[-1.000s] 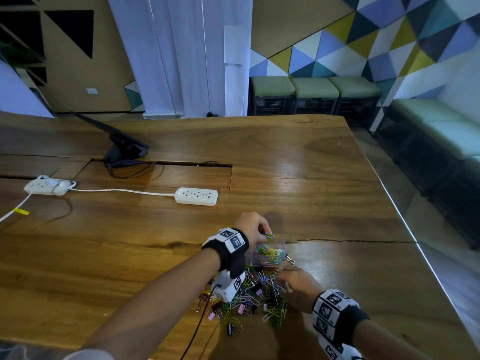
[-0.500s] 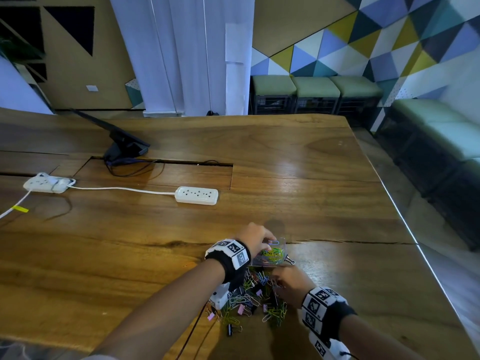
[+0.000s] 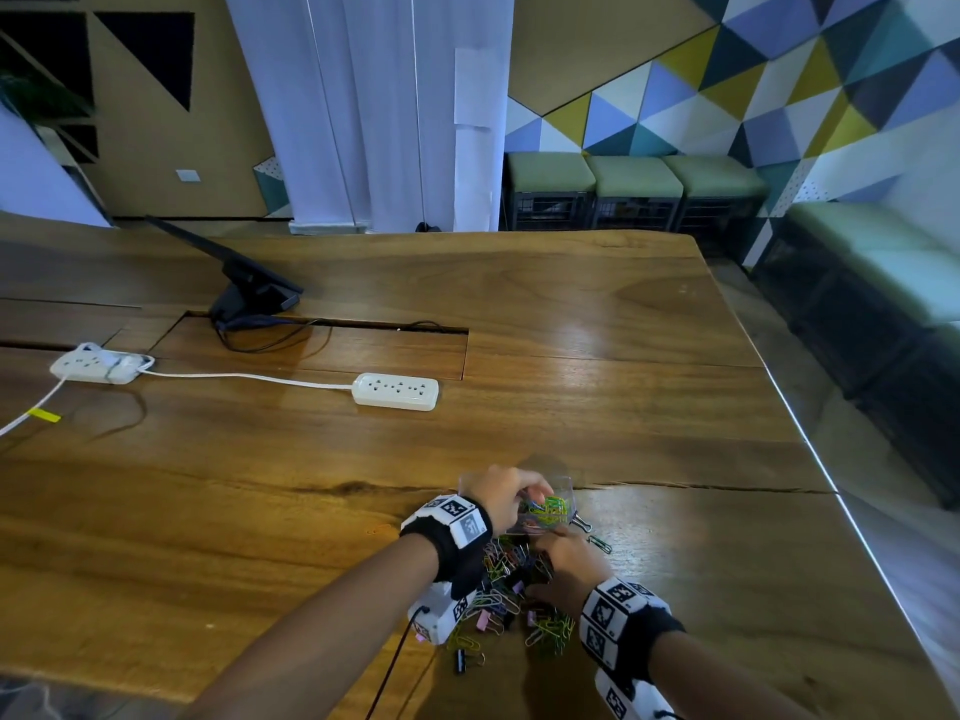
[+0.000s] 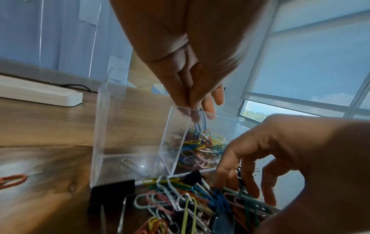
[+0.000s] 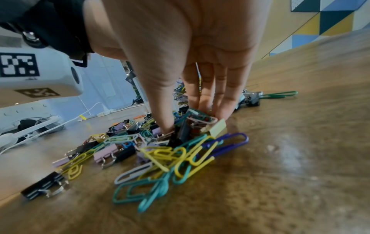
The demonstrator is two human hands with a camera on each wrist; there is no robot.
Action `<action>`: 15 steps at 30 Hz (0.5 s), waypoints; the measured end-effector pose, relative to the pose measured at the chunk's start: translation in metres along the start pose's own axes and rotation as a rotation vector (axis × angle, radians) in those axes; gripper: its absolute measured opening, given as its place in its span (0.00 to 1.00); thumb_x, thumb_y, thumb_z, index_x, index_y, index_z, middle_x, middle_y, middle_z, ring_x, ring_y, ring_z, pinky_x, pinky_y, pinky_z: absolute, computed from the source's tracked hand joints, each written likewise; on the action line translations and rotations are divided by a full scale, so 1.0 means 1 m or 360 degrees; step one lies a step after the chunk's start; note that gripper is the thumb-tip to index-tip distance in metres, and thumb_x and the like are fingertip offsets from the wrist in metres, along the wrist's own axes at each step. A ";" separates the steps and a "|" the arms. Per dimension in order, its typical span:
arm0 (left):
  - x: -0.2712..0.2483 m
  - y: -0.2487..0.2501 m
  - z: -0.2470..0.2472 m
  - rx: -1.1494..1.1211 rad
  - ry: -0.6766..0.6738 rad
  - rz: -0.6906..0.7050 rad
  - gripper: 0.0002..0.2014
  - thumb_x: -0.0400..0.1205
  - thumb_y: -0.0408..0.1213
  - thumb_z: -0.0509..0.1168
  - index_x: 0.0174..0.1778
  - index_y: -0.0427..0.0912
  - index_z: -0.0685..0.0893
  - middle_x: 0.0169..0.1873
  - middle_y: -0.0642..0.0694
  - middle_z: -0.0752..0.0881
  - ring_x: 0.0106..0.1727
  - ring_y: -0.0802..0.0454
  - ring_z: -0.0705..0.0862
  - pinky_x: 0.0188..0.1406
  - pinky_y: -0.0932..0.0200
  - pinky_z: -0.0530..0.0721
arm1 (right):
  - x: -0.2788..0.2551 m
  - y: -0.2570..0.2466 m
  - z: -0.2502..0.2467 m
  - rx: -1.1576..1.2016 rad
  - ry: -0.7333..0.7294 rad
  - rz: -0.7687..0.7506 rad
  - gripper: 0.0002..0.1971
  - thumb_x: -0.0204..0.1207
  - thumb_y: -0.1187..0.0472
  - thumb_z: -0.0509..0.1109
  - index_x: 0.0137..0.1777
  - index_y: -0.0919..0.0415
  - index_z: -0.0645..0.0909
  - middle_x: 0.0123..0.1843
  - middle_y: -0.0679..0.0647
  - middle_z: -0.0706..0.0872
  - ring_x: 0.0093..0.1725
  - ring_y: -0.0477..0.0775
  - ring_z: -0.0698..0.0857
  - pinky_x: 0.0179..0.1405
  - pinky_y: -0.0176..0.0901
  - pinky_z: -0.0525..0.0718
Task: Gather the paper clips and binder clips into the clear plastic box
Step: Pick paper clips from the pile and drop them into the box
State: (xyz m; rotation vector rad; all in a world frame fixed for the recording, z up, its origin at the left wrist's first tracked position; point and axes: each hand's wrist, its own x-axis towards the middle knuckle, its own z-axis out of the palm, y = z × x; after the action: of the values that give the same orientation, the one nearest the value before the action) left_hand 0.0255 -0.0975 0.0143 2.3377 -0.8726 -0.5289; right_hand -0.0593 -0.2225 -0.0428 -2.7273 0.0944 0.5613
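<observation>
The clear plastic box (image 3: 563, 493) stands on the wooden table; one part holds many coloured paper clips (image 4: 200, 148), the other part (image 4: 112, 142) a single silver clip. My left hand (image 4: 197, 114) hovers at the box rim and pinches a hanging string of blue paper clips (image 4: 201, 126). A loose pile of paper clips and binder clips (image 3: 498, 600) lies just in front of the box. My right hand (image 5: 190, 121) reaches down into that pile (image 5: 160, 155), thumb and fingers pinching a clump of clips.
A green paper clip (image 3: 600, 544) lies right of the box, an orange one (image 4: 13, 181) left of it. A black binder clip (image 5: 43, 188) sits at the pile's near edge. A white power strip (image 3: 395, 391) lies farther back. The table edge (image 3: 810, 449) runs along the right.
My left hand has come down from above the box to its rim, still holding clips. My right hand has shifted a little left, deeper into the pile.
</observation>
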 end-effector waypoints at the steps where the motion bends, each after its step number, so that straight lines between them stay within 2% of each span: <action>1: 0.000 -0.001 0.001 0.0001 0.0010 0.0010 0.21 0.80 0.19 0.56 0.61 0.44 0.84 0.55 0.48 0.89 0.59 0.54 0.85 0.63 0.60 0.82 | 0.000 -0.001 -0.001 -0.0005 -0.0020 0.0013 0.29 0.71 0.51 0.73 0.70 0.57 0.72 0.72 0.54 0.72 0.68 0.54 0.75 0.68 0.45 0.77; 7: -0.003 -0.004 0.006 0.0057 0.0039 0.0107 0.20 0.79 0.22 0.57 0.61 0.44 0.83 0.52 0.48 0.89 0.55 0.55 0.86 0.55 0.65 0.81 | -0.002 0.001 -0.006 -0.0088 -0.0146 -0.0053 0.15 0.76 0.62 0.67 0.63 0.59 0.78 0.65 0.56 0.80 0.63 0.54 0.81 0.65 0.44 0.80; 10: -0.010 -0.005 0.007 0.0133 0.0132 0.0171 0.18 0.79 0.24 0.58 0.60 0.44 0.82 0.50 0.48 0.85 0.53 0.53 0.81 0.52 0.64 0.76 | -0.002 0.003 -0.009 -0.0067 -0.0167 -0.0057 0.13 0.77 0.63 0.65 0.60 0.56 0.81 0.62 0.54 0.83 0.60 0.53 0.83 0.63 0.41 0.80; 12: -0.016 -0.008 0.008 0.0175 0.0222 0.0169 0.14 0.78 0.28 0.60 0.57 0.45 0.81 0.49 0.48 0.81 0.51 0.52 0.78 0.53 0.63 0.74 | -0.002 0.005 -0.012 -0.0001 -0.0162 -0.0057 0.14 0.77 0.62 0.66 0.61 0.53 0.82 0.63 0.51 0.84 0.61 0.51 0.82 0.65 0.39 0.78; 15: -0.028 -0.016 0.013 0.0154 0.0309 0.0126 0.07 0.77 0.33 0.62 0.49 0.45 0.78 0.46 0.50 0.76 0.48 0.53 0.76 0.55 0.57 0.77 | -0.003 0.008 -0.016 0.0089 -0.0140 -0.0012 0.12 0.76 0.62 0.69 0.58 0.52 0.84 0.62 0.49 0.84 0.59 0.48 0.82 0.64 0.37 0.77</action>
State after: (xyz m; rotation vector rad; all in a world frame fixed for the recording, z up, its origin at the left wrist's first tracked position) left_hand 0.0065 -0.0736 -0.0009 2.3823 -0.9116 -0.2269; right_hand -0.0569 -0.2351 -0.0307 -2.6435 0.0769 0.6654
